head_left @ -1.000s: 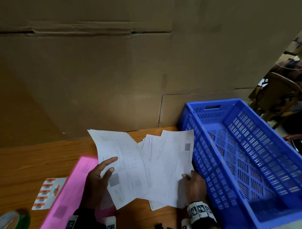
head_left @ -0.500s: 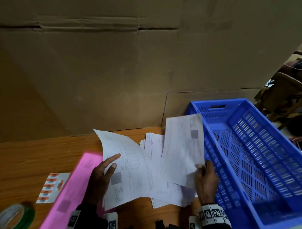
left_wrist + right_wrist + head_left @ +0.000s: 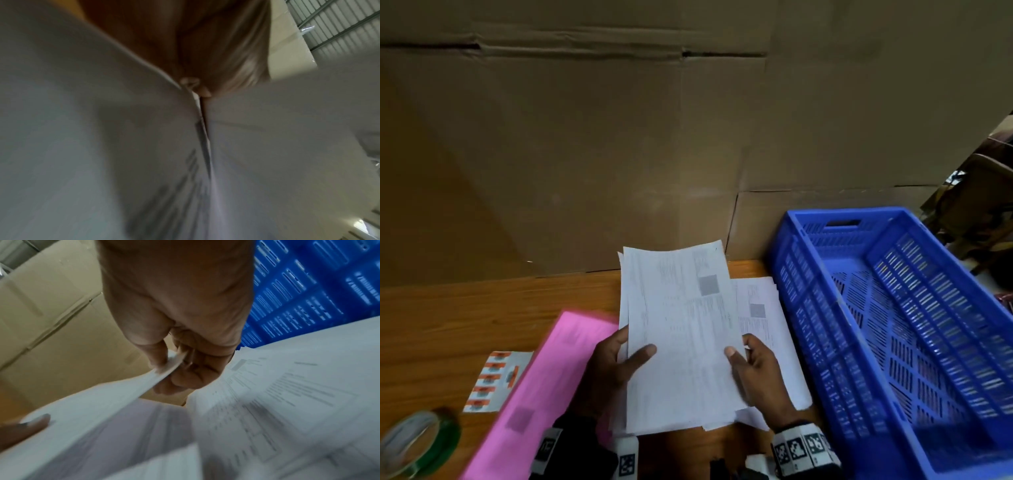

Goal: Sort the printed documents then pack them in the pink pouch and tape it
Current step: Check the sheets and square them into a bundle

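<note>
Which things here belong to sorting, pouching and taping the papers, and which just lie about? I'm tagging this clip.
Belong to the job:
held sheets, gripped by the left hand and right hand
paper pile on the table
pink pouch
tape roll

Lying about:
blue crate
sticker sheet
cardboard wall

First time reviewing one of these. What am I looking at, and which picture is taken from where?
No robot: a person's two bare hands. The wide picture comes from a head camera; the two close ones from wrist cameras. The left hand and right hand together hold a sheaf of printed documents above a wooden table. More sheets lie beneath. On the table: a pink pouch, a tape roll, a sticker sheet and a blue crate. The left wrist picture shows mostly blurred paper.
</note>
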Action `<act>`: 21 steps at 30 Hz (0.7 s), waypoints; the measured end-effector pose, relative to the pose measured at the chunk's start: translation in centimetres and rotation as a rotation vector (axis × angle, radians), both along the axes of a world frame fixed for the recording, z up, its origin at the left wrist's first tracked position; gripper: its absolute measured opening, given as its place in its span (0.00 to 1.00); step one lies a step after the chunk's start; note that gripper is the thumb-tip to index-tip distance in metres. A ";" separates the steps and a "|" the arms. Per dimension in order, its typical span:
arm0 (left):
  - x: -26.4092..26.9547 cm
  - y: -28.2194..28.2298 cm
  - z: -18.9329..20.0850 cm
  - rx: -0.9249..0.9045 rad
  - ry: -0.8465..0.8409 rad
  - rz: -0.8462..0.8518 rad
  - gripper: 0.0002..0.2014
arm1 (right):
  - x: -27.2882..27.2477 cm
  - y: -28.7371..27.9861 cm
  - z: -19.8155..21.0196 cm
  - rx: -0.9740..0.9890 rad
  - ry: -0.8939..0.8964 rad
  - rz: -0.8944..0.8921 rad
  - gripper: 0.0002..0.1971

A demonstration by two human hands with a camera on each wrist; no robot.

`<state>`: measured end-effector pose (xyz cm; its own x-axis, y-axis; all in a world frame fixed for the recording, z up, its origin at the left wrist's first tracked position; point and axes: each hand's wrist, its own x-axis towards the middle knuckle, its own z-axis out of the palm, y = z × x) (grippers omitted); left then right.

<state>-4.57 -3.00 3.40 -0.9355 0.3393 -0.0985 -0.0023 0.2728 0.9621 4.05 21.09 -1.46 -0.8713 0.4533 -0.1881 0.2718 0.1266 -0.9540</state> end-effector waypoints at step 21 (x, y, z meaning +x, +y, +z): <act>-1.0 -2.6 -2.3 0.024 0.202 0.176 0.40 | 2.3 5.6 -4.8 0.525 -0.349 -0.384 0.07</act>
<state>-5.56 -5.63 1.08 -0.9802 0.1692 0.1024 0.1450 0.2628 0.9539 6.31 26.65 -6.22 -0.5623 0.8210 -0.0992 0.6654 0.3779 -0.6438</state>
